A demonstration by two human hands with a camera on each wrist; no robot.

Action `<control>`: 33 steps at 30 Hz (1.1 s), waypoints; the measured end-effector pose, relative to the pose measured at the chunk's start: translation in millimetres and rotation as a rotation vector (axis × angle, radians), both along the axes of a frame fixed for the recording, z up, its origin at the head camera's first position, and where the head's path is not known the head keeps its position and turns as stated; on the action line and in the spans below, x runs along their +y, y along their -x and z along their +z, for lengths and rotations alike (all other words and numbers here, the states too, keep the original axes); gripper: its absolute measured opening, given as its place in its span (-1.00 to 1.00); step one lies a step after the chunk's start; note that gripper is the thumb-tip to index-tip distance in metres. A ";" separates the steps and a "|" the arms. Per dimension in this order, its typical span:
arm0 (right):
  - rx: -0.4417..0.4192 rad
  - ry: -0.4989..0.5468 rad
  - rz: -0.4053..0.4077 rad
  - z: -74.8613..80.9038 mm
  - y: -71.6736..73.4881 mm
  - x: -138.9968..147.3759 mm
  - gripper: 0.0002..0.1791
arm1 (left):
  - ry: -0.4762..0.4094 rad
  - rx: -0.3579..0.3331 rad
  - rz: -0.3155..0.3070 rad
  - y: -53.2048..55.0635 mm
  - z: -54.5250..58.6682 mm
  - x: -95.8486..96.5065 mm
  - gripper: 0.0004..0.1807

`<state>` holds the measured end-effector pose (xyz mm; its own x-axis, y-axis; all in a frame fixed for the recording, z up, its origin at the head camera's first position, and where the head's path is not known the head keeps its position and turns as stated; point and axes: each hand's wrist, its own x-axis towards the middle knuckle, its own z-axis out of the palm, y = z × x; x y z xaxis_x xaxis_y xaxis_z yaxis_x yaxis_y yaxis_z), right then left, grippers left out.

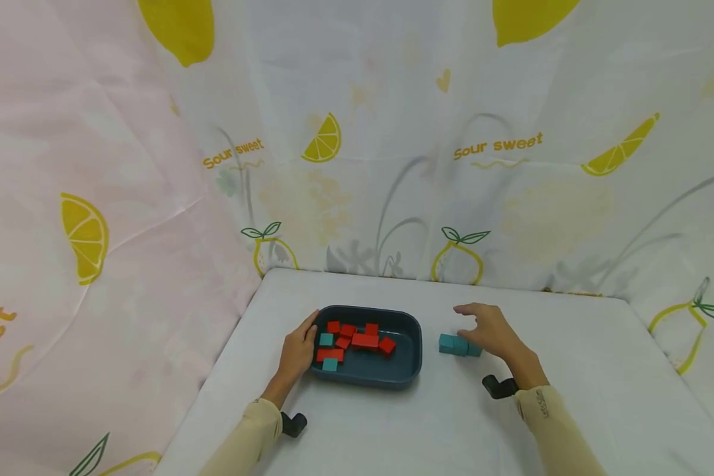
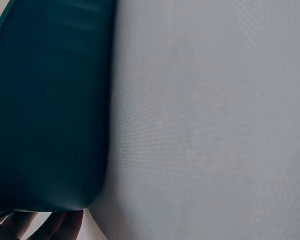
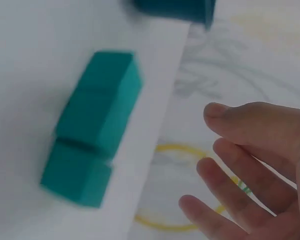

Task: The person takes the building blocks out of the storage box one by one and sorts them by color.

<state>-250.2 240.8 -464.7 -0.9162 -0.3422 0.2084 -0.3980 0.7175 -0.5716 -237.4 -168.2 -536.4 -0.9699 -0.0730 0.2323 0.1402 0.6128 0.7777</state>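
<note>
Right hand [image 1: 492,332] is hovering by teal blocks [image 1: 453,344], fingers spread; tight row could scatter if fingertips clip it. Left hand [image 1: 296,354] is seemingly gripping blue tray [image 1: 365,381].

Evenly lit head view, dimmer wrist views, teal blocks [image 3: 90,120] blurred up close

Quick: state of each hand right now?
Left hand: holding the tray at its rim.
Right hand: open, empty, by the three teal blocks.

Teal blocks [image 1: 459,345] lie beside the dark blue tray [image 1: 365,381].
</note>
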 end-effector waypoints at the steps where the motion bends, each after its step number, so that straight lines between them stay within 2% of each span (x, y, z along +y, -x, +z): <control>1: 0.018 -0.001 0.018 4.8 1.1 -8.0 -0.52 | -0.002 -0.002 0.002 -0.2 0.8 -0.6 -0.56; 4: 0.084 -0.015 0.096 14.7 3.7 -37.5 -0.52 | -0.001 -0.008 0.007 -0.8 2.6 -2.3 -0.55; 6: 0.098 -0.016 0.160 18.8 3.5 -60.5 -0.52 | 0.003 -0.013 0.011 -1.0 2.9 -2.9 -0.55; 11: 0.033 -0.026 0.309 18.5 1.6 -117.9 -0.51 | 0.007 -0.020 0.029 -0.4 -0.2 -2.3 -0.56; 17: -0.010 -0.053 0.442 3.1 0.6 -169.7 -0.53 | -0.010 -0.020 0.021 -2.1 -1.6 1.3 -0.56; 23: -0.009 -0.023 0.545 -13.5 3.8 -200.9 -0.57 | 0.001 -0.018 0.023 -3.5 1.0 2.7 -0.57; 27: -0.034 -0.017 0.581 -20.4 4.5 -212.2 -0.62 | 0.000 -0.007 0.024 -2.2 1.9 2.2 -0.57; 33: -0.094 -0.063 0.540 -28.8 4.6 -221.5 -0.63 | 0.008 -0.013 0.030 -1.6 2.2 1.7 -0.57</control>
